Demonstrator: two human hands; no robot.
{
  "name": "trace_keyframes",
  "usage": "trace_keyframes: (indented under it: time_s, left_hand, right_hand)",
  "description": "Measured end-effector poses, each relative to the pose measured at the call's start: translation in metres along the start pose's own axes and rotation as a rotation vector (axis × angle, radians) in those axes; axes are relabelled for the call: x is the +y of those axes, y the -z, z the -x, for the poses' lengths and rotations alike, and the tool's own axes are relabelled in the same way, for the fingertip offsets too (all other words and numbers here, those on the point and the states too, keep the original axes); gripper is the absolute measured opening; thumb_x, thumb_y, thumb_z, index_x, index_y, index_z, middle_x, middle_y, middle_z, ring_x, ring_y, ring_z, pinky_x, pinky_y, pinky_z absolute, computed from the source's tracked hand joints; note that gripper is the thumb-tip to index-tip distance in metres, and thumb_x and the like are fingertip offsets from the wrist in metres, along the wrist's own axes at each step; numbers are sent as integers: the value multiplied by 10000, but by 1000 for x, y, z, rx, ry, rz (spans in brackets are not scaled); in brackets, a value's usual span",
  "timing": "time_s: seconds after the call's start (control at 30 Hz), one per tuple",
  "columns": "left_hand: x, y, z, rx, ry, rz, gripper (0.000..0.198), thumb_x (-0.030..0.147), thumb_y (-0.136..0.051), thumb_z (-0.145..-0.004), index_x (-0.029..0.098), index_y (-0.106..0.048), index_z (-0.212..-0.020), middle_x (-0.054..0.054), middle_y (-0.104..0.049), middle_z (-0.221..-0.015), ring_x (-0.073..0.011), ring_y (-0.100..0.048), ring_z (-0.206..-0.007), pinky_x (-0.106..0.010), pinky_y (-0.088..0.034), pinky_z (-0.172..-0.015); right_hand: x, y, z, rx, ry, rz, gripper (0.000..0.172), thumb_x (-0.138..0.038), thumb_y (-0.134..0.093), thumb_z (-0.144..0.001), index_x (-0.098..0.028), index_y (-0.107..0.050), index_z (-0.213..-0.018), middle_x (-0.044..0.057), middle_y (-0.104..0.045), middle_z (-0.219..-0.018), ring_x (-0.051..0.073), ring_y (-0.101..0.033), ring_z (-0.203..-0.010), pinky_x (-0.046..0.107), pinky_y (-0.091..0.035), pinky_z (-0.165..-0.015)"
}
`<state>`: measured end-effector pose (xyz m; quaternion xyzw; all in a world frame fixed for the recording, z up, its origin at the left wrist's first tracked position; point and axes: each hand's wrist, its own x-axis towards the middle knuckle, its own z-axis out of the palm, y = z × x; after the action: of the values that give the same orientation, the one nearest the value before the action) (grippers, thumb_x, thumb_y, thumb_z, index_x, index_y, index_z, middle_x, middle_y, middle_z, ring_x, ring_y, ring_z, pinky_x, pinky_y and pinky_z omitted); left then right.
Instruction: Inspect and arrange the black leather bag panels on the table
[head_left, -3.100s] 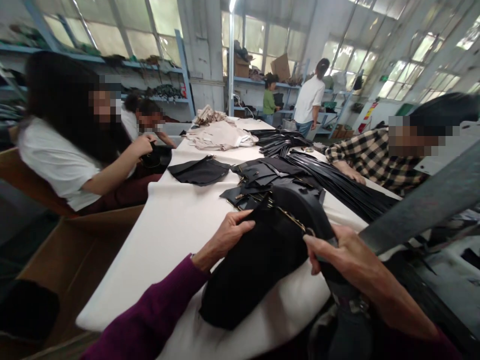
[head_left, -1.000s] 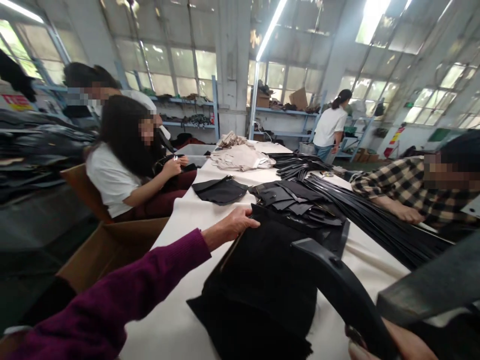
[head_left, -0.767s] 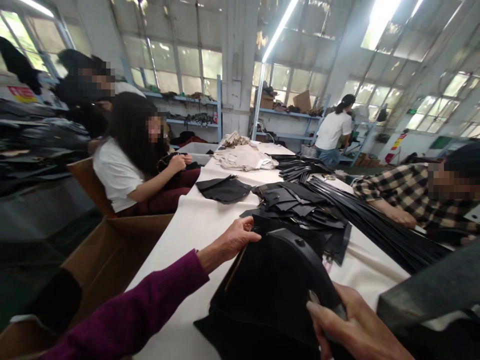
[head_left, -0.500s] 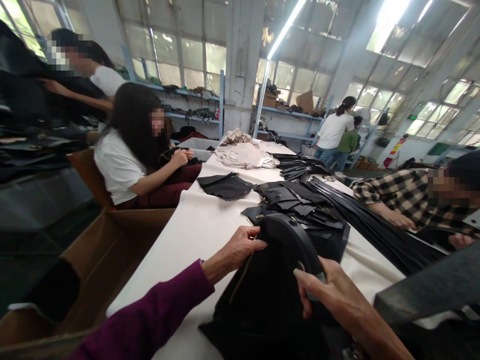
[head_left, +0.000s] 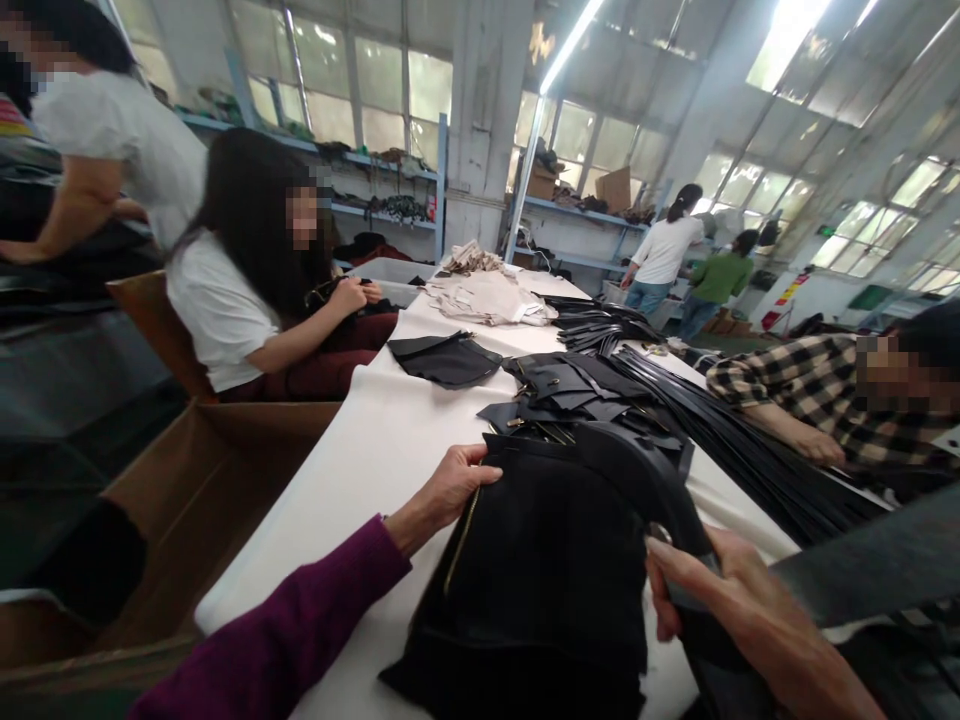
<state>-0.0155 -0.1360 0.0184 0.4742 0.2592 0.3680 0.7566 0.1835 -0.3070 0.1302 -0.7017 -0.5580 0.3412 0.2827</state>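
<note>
We judge the black bag (head_left: pixel 540 580) soft and floppy, so our left hand (head_left: pixel 450 490) pinches its far-left corner while our right hand (head_left: pixel 720 600) stays clamped on the stiffer strap (head_left: pixel 637 480).

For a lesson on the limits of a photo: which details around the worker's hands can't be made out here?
- Right hand fingertips: head view, curled behind the black strap.
- Left hand fingertips: tucked over the black bag edge.
- Bag's bottom: cut by the frame's lower edge.
- Brass fittings: too small.
</note>
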Motion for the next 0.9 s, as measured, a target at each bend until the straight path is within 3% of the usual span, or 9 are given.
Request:
trace_keyframes:
  time_s: [0.17, 0.37, 0.6, 0.77, 0.9]
  left_hand:
    - [-9, 6, -6, -7, 38, 15, 352, 144, -695, -565, 111, -673, -914, -37, -664, -719, -143, -602, -603, -234, -457, -573]
    - [-11, -11, -1, -52, 12, -32, 339, 164, -661, -617, 125, -672, -953, -14, -654, -668, -168, -613, -605, -285, -487, -626]
    - [-11, -16, 11, -88, -107, -237, 274, 243, -660, -689, 118, -688, -931, -34, -676, -802, -203, -619, -742, -285, -491, -692]
    - [-25, -12, 8, 0, -101, -284, 343, 287, -622, -710, 107, -657, -1000, -39, -667, -764, -189, -605, -650, -263, -480, -577]
    - [-28, -18, 6, 101, -194, -387, 333, 293, -646, -669, 104, -673, -942, -47, -670, -771, -202, -601, -697, -250, -473, -584]
  right_hand:
    - [19, 7, 17, 0, -111, 78, 474, -517, -384, -862, -209, -523, -529, 15, -624, -510, 166, -560, -542, 274, -397, -578]
    - [10, -30, 8, -197, -20, -128, 345, -406, -441, -880, -184, -528, -631, -11, -592, -496, 150, -579, -512, 250, -440, -557]
    - [3, -55, -24, -135, 50, -198, 221, -305, -503, -857, -182, -504, -673, -47, -569, -473, 126, -575, -440, 216, -440, -486]
    - [2, -51, -20, -102, 65, -154, 231, -317, -496, -866, -188, -506, -674, -38, -588, -467, 126, -575, -449, 213, -432, -493]
    - [1, -54, -15, -115, 60, -131, 196, -294, -511, -853, -190, -509, -686, -41, -590, -449, 130, -577, -434, 211, -429, -471]
